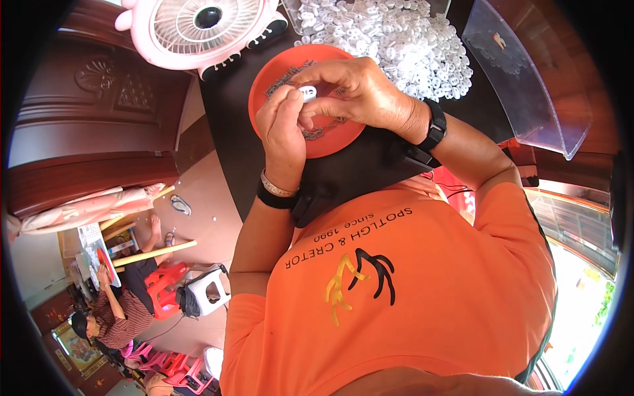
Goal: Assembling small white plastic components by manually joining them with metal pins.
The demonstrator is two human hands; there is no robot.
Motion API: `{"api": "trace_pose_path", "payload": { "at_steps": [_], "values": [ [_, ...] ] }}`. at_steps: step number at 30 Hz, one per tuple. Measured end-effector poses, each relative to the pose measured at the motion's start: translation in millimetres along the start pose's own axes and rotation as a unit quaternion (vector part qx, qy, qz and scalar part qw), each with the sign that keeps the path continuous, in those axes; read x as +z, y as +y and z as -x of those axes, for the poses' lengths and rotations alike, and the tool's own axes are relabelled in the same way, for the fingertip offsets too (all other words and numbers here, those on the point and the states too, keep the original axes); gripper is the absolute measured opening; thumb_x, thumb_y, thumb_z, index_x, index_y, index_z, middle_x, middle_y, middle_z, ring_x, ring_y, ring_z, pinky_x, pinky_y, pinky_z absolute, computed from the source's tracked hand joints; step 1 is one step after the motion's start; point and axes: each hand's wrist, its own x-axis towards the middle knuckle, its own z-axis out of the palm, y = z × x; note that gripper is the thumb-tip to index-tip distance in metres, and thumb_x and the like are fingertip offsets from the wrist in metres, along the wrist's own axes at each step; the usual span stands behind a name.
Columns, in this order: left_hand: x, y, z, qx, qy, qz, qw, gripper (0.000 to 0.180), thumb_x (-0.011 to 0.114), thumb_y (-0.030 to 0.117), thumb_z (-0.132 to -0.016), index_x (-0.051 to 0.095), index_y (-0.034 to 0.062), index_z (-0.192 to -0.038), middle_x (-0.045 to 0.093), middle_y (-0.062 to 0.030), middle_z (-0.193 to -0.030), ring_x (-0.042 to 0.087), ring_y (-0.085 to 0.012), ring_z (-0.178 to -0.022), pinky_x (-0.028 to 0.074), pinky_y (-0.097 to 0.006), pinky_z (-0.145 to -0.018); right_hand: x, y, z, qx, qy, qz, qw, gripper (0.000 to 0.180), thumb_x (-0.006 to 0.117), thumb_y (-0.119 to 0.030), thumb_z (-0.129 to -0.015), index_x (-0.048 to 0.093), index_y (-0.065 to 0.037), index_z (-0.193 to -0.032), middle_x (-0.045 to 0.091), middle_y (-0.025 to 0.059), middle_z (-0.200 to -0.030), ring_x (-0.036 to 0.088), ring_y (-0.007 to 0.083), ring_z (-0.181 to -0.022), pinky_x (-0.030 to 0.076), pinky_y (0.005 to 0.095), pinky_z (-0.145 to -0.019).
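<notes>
My left hand (282, 125) and my right hand (360, 92) meet over an orange round dish (267, 79) on a black table. Together their fingertips pinch a small white plastic piece (308, 92). Small grey metal parts (316, 134) lie in the dish, partly hidden under my hands. My left wrist carries a bracelet and a black band, my right wrist a black watch.
A heap of small white plastic pieces (396, 39) lies beyond the dish. A pink table fan (198, 30) stands at the far left, a clear plastic lid (528, 86) at the right. Another person (119, 317) sits among red stools (165, 284) on the floor, lower left.
</notes>
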Motion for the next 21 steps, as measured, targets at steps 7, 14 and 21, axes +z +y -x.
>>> {"api": "trace_pose_path", "payload": {
  "at_steps": [7, 14, 21],
  "values": [
    [0.8, -0.7, 1.1, -0.008, 0.023, 0.024, 0.999, 0.027, 0.047, 0.02, -0.092, 0.058, -0.0024, -0.083, 0.051, -0.0031, -0.064, 0.046, -0.0086, -0.052, 0.033, -0.022, -0.049, -1.0, 0.7, -0.6, -0.046, 0.007, 0.022, 0.999, 0.032, 0.079, -0.018, -0.072, 0.065, -0.006, -0.098, 0.067, 0.0072, -0.088, 0.067, 0.02, -0.076, 0.054, 0.0268, -0.065],
    [1.2, -4.7, -1.9, -0.026, 0.019, 0.051, 0.998, 0.028, 0.047, 0.019, -0.09, 0.051, 0.0027, -0.068, 0.045, -0.0001, -0.054, 0.042, -0.0075, -0.05, 0.031, -0.022, -0.047, -0.9, -2.8, -0.3, -0.061, 0.0, 0.044, 0.997, 0.022, 0.073, -0.013, -0.077, 0.065, -0.006, -0.096, 0.066, 0.0069, -0.082, 0.066, 0.0199, -0.068, 0.052, 0.0279, -0.058],
    [2.6, -2.6, -2.2, -0.03, 0.013, 0.064, 0.997, 0.028, 0.047, 0.019, -0.09, 0.05, 0.002, -0.068, 0.043, -0.0007, -0.054, 0.041, -0.0084, -0.049, 0.032, -0.023, -0.047, -0.8, 2.9, -0.7, -0.099, -0.005, 0.023, 0.995, 0.019, 0.071, -0.011, -0.079, 0.063, -0.005, -0.095, 0.065, 0.0069, -0.079, 0.065, 0.0193, -0.067, 0.052, 0.028, -0.057]
  ]
}}
